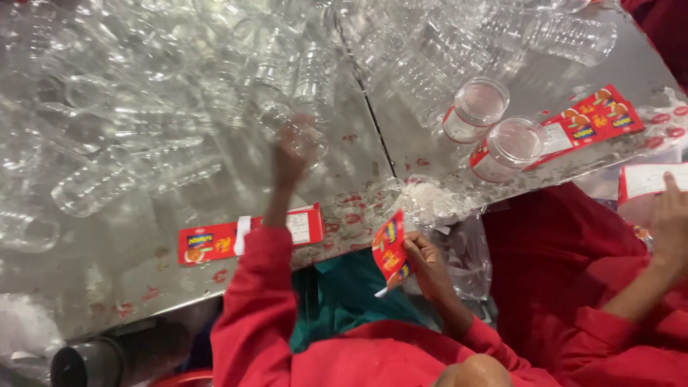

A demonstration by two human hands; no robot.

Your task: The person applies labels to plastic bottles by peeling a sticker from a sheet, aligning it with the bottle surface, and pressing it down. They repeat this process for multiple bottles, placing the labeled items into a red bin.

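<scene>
Head view: red label (390, 252), curled, in right hand (430, 269).

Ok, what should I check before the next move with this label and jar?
1. Red label pinched in the right hand: ok.
2. Left hand firmly gripping the clear plastic jar: cannot tell, blurred.
3. That jar free of the pile of clear jars: not ok, it lies against them.
4. Spare label strip lying flat on the metal table: ok.
5. Co-worker's hand apart from both hands: ok.
</scene>
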